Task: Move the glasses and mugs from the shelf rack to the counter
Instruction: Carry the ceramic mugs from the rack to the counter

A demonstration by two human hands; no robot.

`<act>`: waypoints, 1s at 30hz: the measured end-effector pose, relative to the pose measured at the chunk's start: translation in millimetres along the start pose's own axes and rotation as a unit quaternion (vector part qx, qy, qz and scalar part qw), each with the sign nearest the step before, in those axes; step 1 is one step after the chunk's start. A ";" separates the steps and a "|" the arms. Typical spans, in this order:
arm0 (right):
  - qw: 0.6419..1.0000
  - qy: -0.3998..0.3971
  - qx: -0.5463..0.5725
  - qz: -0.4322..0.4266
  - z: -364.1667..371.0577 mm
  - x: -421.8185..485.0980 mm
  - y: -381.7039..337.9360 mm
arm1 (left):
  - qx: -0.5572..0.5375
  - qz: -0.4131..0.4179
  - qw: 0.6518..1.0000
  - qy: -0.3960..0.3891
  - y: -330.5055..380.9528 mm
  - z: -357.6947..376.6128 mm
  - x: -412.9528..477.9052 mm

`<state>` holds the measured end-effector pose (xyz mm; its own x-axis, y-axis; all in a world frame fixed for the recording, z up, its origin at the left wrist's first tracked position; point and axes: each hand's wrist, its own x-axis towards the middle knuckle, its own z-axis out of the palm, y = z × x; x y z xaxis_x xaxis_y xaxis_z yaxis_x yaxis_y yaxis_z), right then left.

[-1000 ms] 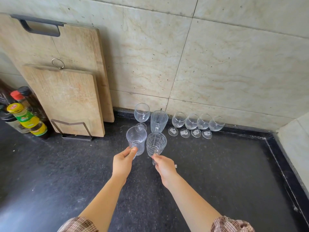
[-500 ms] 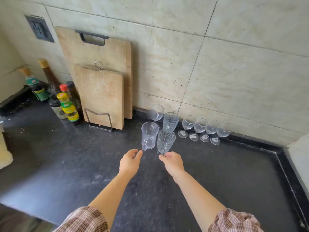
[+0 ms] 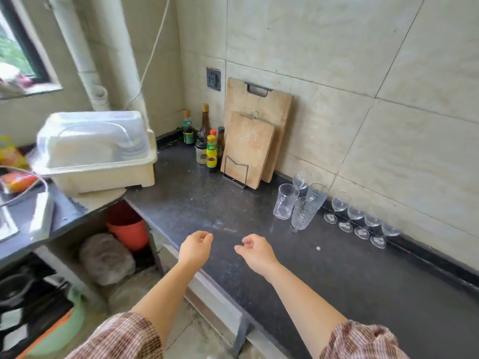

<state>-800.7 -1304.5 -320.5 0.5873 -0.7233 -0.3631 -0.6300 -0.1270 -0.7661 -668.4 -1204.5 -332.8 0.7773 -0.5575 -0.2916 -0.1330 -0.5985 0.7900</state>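
A clear glass mug (image 3: 284,201) and a patterned stemmed glass (image 3: 302,214) stand side by side on the black counter (image 3: 350,275). Behind them are a ribbed tumbler (image 3: 316,195) and a wine glass (image 3: 301,179). A row of several small wine glasses (image 3: 357,216) lines the wall to the right. My left hand (image 3: 195,249) and my right hand (image 3: 255,251) hover over the counter's front part, well short of the glasses, fingers loosely curled and holding nothing. No shelf rack is in view.
Two wooden cutting boards (image 3: 248,149) lean on the wall in a wire stand, with sauce bottles (image 3: 211,151) beside them. A cream dish box with a clear lid (image 3: 96,151) sits at the counter's left end. An orange bucket (image 3: 129,231) stands below.
Both hands let go of the mug and the patterned glass and drew back toward me. The view swung left, bringing the dish box and lower shelf into sight.
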 end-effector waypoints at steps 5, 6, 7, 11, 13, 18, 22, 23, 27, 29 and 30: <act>0.991 -0.076 -0.063 -0.093 61.9 -30.6 -61.4 | -0.030 -0.025 0.993 0.115 -42.2 -87.9 -49.9; 0.987 -0.090 -0.075 -0.112 78.5 -37.8 -75.1 | -0.030 -0.032 0.989 0.139 -53.0 -107.2 -60.3; 0.982 -0.103 -0.086 -0.131 96.0 -45.3 -88.9 | -0.025 -0.039 0.986 0.162 -64.1 -126.8 -69.6; 0.960 -0.156 -0.121 -0.197 171.3 -79.3 -141.8 | 0.012 -0.066 0.970 0.233 -113.8 -206.3 -105.6; 0.945 -0.181 -0.147 -0.229 208.1 -97.1 -169.9 | 0.045 -0.075 0.963 0.253 -139.0 -247.6 -123.9; 0.889 -0.209 -0.217 -0.345 306.0 -148.1 -244.2 | 0.153 -0.093 0.938 0.296 -201.8 -353.2 -173.0; 0.834 -0.219 -0.276 -0.425 393.3 -197.3 -299.2 | 0.199 -0.119 0.920 0.316 -252.8 -439.0 -212.1; 0.821 -0.220 -0.286 -0.442 414.7 -210.0 -312.0 | 0.209 -0.128 0.915 0.321 -265.1 -460.8 -221.7; 0.765 -0.200 -0.321 -0.521 493.1 -259.3 -364.6 | 0.264 -0.159 0.887 0.343 -312.2 -545.5 -259.8; 0.740 -0.189 -0.327 -0.557 527.8 -281.7 -392.4 | 0.276 -0.175 0.876 0.355 -331.1 -586.5 -275.8; 0.726 -0.183 -0.329 -0.575 543.7 -292.6 -406.2 | 0.282 -0.185 0.870 0.360 -339.7 -605.6 -282.9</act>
<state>-440.4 -672.2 -191.4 0.9373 0.3317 0.1064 0.3484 -0.8883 -0.2991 -470.7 -495.1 -192.0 0.9878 0.1158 0.1042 0.0848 -0.9608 0.2640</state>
